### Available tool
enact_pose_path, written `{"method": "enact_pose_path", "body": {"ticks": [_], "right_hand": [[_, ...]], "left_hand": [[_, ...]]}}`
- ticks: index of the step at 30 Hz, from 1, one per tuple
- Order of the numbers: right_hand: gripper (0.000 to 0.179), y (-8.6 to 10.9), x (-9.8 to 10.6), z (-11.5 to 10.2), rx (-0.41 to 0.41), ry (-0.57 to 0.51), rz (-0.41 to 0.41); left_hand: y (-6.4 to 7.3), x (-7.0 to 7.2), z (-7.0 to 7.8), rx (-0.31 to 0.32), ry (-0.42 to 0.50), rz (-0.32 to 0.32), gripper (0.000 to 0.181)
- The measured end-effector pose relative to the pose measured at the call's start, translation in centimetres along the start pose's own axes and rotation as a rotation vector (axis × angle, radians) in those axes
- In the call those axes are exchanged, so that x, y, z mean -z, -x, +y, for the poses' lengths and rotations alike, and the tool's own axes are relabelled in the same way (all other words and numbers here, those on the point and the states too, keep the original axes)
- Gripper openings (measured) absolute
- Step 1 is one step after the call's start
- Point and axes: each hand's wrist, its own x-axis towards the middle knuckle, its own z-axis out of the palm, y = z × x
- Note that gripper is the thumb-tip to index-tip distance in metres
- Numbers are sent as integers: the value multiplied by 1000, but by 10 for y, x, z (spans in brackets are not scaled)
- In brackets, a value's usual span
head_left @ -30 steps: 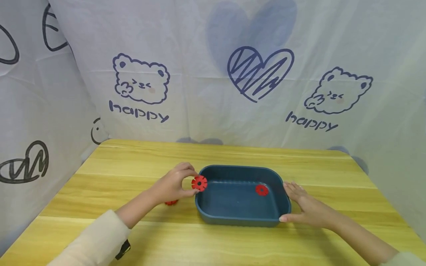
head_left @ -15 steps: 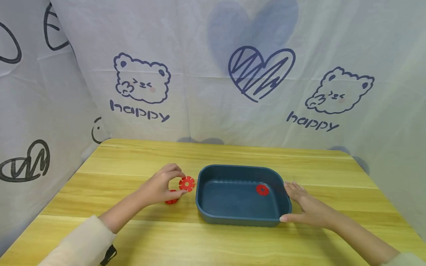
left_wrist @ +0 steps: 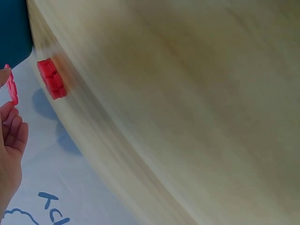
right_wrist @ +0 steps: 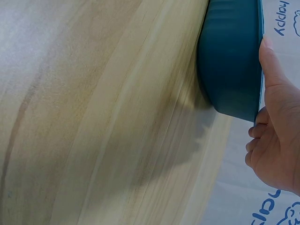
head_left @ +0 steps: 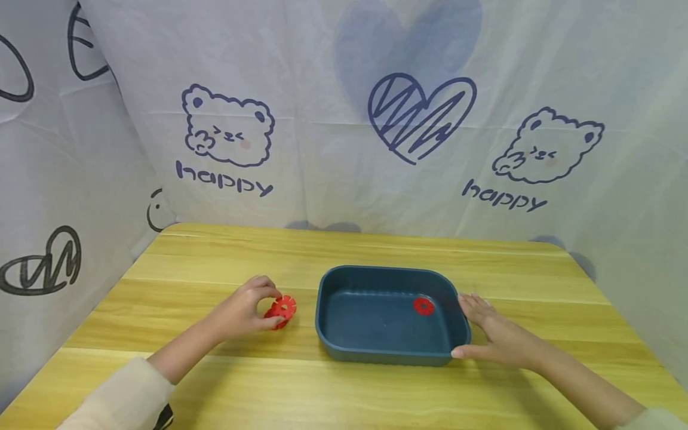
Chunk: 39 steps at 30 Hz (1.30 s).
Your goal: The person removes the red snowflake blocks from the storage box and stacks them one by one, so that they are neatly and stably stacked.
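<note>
My left hand (head_left: 242, 312) pinches a red notched plastic disc (head_left: 291, 302) between thumb and fingertips, left of the dark blue box (head_left: 376, 358). In the left wrist view, that disc (left_wrist: 12, 87) is edge-on and apart from a small stack of red discs (left_wrist: 52, 79) on the table. The head view has the held disc partly covering this stack. Another red disc (head_left: 417, 306) lies flat inside the box, toward its right end. My right hand (head_left: 500, 339) rests on the box's right end, thumb at the near corner and fingers at the far side.
The wood-grain table (head_left: 376, 394) extends around the box on all sides. A white cloth (head_left: 322, 119) printed with bears and hearts hangs behind it, with more cloth (head_left: 64, 179) at the left.
My left hand has moved left with the red disc, from the box's left rim to over the stack on the table. The right hand and the box stay put.
</note>
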Motion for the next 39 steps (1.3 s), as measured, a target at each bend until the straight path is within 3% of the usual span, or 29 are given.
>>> {"method": "enact_pose_path", "body": {"ticks": [8,16,29,39], "right_hand": [[99,0,0,-1,8,8,3],[100,-1,1,-3,-7,6,1],[101,-1,1,-3,-18,-5,-6],[101,0,1,-2,-26,-7,-9]], "left_hand": [[9,-4,-12,55,33,-80,25],[11,-7,-15,91,29,-146,27],[11,-7,-16,84,42,-153,24],[10,-2,-18,102,60,-144,33]]}}
